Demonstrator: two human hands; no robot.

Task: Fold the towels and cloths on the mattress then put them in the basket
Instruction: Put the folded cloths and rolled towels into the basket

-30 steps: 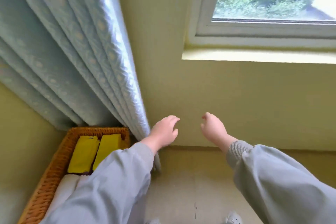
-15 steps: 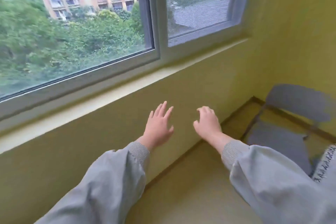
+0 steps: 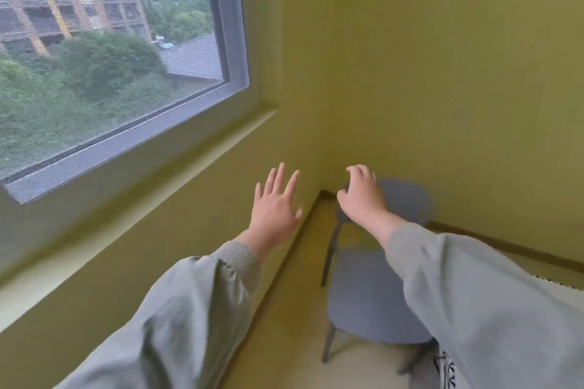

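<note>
Both my hands are raised in the air in front of a yellow wall corner and hold nothing. My left hand [image 3: 275,206] has its fingers spread straight. My right hand [image 3: 361,196] hangs with loosely curled fingers, in front of a grey chair's backrest. Grey sleeves cover both arms. No towel, cloth, mattress or basket shows in this view, apart from a patterned white edge [image 3: 556,283] at the far right behind my right sleeve.
A grey chair [image 3: 366,303] stands in the corner on the pale floor. A large window [image 3: 104,50] with a sill fills the upper left. Yellow walls meet behind the hands.
The view has swung right, away from the wicker basket and curtain, past the window to the corner with the chair. My left hand's fingers have spread out.
</note>
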